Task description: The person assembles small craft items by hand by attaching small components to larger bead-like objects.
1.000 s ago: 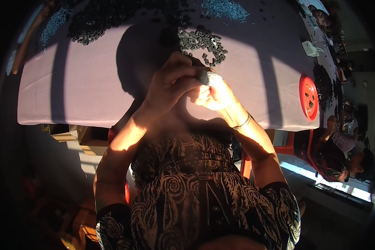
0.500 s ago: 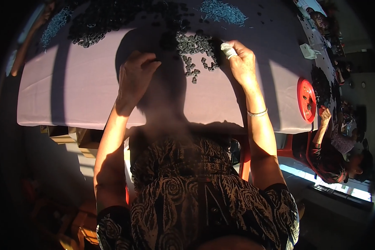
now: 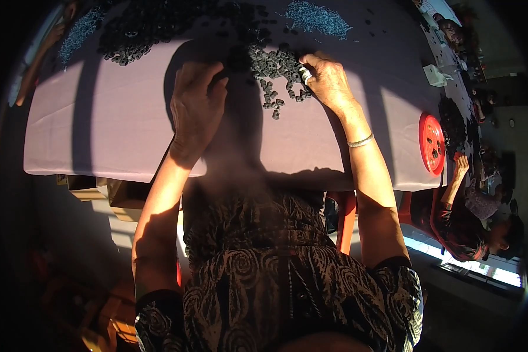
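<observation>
My left hand [image 3: 196, 100] rests palm down on the pale lilac tablecloth [image 3: 100, 129], fingers loosely curled, holding nothing I can see. My right hand [image 3: 328, 79] lies at the right edge of a small heap of dark grey parts [image 3: 276, 73] and pinches a small pale cylindrical piece [image 3: 304, 74] between thumb and fingers. A thin bracelet [image 3: 361, 141] circles that wrist. My own shadow covers the cloth between both hands.
A larger pile of dark parts [image 3: 152, 26] and two piles of blue-grey bits [image 3: 317, 14] lie further back. A red round dish [image 3: 431, 144] with a few dark parts sits at the right. Another person [image 3: 475, 217] sits lower right. A red stool [image 3: 346, 217] stands under the table edge.
Both hands were together near my chest holding a small piece; they have since parted and gone down to the cloth, the right to the dark heap, the left flat beside it.
</observation>
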### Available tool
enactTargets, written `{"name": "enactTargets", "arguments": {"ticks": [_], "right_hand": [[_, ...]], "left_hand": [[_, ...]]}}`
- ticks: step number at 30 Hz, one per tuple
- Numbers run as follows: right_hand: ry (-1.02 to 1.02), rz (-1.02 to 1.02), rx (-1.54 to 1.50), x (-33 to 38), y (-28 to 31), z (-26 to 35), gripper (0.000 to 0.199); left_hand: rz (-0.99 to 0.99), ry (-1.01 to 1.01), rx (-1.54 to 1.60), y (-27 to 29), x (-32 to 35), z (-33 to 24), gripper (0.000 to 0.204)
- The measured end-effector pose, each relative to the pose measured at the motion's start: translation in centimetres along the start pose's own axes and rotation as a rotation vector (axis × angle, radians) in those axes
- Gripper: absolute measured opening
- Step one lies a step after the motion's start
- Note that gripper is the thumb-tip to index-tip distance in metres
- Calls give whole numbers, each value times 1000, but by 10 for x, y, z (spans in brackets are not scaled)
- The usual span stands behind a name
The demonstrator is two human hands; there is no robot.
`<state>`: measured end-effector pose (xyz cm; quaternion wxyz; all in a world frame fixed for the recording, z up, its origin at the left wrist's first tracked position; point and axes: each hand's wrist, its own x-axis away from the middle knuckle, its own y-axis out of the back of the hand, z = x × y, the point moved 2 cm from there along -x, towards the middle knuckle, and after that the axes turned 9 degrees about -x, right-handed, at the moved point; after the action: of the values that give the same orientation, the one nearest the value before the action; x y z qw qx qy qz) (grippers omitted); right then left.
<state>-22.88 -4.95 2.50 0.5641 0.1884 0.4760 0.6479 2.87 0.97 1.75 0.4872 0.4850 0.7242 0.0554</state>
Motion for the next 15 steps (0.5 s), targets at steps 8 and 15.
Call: {"name": "enactTargets", "arguments": {"ticks": [8, 15], "right_hand": [[91, -245, -327, 15, -7, 25, 17], [-23, -93, -980, 49, -35, 63, 17]], "left_hand": [[269, 136, 532, -26, 15, -29, 15], [337, 358, 959, -41, 27, -31, 16]]}}
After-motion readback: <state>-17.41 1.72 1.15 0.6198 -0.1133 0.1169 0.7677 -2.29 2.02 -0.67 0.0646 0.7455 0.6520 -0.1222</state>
